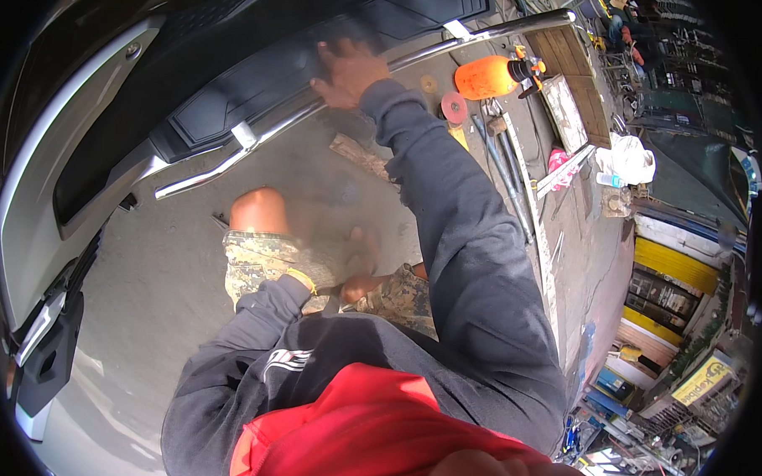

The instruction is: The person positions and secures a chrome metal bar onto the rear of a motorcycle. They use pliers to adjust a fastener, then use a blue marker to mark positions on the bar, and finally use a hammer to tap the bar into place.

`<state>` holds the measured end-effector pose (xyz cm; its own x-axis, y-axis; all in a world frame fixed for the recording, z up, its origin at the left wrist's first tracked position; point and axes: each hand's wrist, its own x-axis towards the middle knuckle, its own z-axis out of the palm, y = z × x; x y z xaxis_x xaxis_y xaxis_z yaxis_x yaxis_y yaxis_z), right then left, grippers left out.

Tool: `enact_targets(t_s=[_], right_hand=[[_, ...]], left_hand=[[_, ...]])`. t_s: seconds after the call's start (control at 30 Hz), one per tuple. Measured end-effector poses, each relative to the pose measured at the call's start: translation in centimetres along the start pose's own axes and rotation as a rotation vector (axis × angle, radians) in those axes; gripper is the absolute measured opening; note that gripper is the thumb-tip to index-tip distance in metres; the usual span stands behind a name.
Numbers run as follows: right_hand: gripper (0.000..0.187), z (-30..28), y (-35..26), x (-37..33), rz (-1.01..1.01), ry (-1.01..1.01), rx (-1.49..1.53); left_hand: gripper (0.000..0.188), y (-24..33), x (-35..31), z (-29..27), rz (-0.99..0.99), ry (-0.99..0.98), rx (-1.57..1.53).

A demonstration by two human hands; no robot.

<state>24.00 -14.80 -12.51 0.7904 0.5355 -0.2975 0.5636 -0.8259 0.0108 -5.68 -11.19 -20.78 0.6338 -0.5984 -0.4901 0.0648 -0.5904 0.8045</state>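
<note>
Our right hand (347, 69) grips the chrome bar (276, 123), likely stiff, slick, best held mid-length; left hand (357, 258) is blurred, so we cannot tell its grip.

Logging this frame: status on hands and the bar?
Right hand on chrome bar, grip blurred. Left hand low by knee, blurred. Orange bottle beside bar, apart.

Concrete floor (170, 273) under orange bottle (486, 77)

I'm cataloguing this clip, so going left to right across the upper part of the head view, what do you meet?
Black vehicle panel → chrome rail → right hand on the rail → red grinding disc → orange spray bottle → wooden board → white cloth.
</note>
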Motion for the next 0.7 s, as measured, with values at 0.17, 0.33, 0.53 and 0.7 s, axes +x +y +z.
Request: enact_targets(t_s=[0.17,0.33,0.53,0.7], right_hand=[[0.052,-3.8,-0.2,1.5,-0.091,-0.126,-0.035],[0.043,-2.7,0.1,3.3,-0.043,0.016,0.2],[0.055,0.1,3.0,9.5,0.151,-0.006,0.334],[0.068,-1.1,3.7,10.6,0.239,-0.341,0.445]], left_hand=[[0.046,2.8,2.0,-0.3,0.115,-0.259,0.056],[0.042,4.8,2.8,0.9,0.085,-0.176,0.014],[0.052,3.5,3.7,4.5,0.067,-0.159,0.112],[0.051,2.1,3.6,5.0,0.068,-0.127,-0.151]])
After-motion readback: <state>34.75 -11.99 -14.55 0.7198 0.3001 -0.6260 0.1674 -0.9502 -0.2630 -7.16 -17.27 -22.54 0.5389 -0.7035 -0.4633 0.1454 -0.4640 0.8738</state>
